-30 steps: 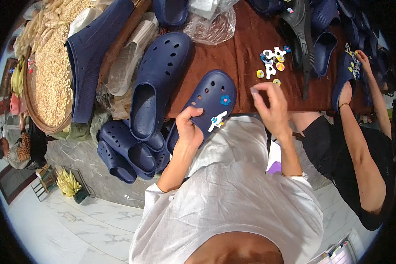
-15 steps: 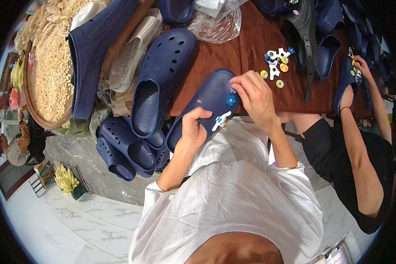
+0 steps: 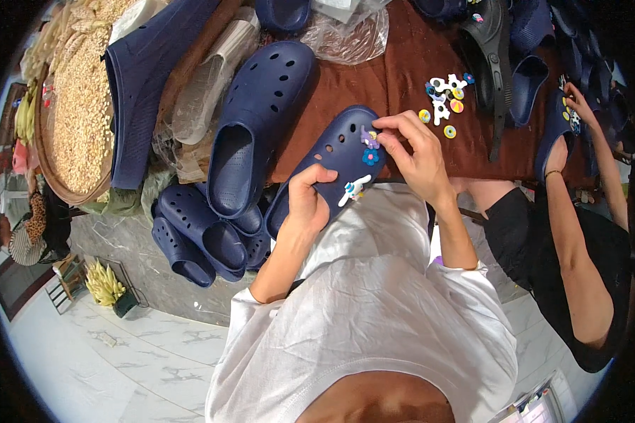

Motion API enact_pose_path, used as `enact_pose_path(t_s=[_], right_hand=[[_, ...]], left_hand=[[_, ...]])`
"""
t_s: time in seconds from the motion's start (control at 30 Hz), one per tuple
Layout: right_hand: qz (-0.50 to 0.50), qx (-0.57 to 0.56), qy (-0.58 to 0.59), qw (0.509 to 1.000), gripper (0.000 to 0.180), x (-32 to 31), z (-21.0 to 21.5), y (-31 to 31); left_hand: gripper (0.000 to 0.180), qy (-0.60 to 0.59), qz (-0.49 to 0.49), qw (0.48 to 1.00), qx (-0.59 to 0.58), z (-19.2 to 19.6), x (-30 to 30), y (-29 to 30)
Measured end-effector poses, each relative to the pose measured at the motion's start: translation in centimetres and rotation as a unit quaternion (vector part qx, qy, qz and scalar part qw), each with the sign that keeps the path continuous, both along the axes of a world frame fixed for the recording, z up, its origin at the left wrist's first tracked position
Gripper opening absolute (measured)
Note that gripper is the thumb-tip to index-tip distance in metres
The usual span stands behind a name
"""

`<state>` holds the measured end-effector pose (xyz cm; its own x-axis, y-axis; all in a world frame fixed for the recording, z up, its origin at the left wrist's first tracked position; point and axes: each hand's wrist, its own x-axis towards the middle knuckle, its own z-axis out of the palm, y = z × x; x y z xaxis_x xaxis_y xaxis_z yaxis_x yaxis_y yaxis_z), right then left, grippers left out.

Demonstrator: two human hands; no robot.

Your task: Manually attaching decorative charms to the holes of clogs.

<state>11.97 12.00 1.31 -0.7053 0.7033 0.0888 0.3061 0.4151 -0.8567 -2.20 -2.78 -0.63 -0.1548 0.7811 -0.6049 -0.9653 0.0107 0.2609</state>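
Observation:
My left hand [image 3: 309,197] grips a navy clog [image 3: 331,137] by its side, thumb on top, tilted over my lap at the table's edge. On the clog's holed upper sit a blue flower charm [image 3: 370,157] and a white figure charm [image 3: 355,189]. At the toe end, my right hand [image 3: 418,156] has its thumb and forefinger at a small purple shoe charm [image 3: 367,136], just above the flower. The other fingers are curled, partly hidden. Beyond my right hand lie several loose charms [image 3: 440,110], white, blue and yellow, on the brown cloth [image 3: 353,88].
Another navy clog [image 3: 261,106] lies left of mine, with more clogs [image 3: 204,225] stacked below it. Clear plastic bags [image 3: 346,35] are at the back. A round tray [image 3: 46,155] of grain stands far left. To the right, a co-worker's hands [image 3: 559,155] hold a charm-covered clog.
My right fingers have shifted slightly off the toe, uncovering more of the purple charm. The clog has turned a little, and its row of holes now shows sharply.

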Motion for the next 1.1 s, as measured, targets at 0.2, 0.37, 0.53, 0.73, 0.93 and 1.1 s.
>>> enact_pose_path(t_s=[0.2,0.37,0.53,0.73,0.93,1.1], right_hand=[[0.004,-0.089,-0.027,0.996,0.044,0.1,-0.6,0.6],[0.053,-0.146,-0.024,0.988,0.050,0.0,-0.4,1.4],[0.110,-0.304,-0.014,0.946,0.054,0.0,-0.5,2.2],[0.120,-0.266,-0.003,0.956,0.057,0.2,-1.3,2.2],[0.108,-0.273,-0.015,0.956,0.056,0.1,-1.9,1.7],[0.112,-0.191,-0.034,0.975,0.054,-0.4,-1.4,1.1]], left_hand=[[0.056,0.067,-0.029,0.997,-0.005,0.0,1.0,-0.5],[0.042,0.063,-0.015,0.998,0.014,-0.2,2.0,-1.7],[0.037,0.102,-0.031,0.994,-0.013,0.5,2.0,-2.0],[0.030,0.114,-0.048,0.991,-0.043,0.3,2.0,-2.4],[0.026,0.127,-0.061,0.990,-0.021,0.2,1.4,-2.5],[0.028,0.128,-0.060,0.990,-0.019,-0.2,1.0,-2.6]])
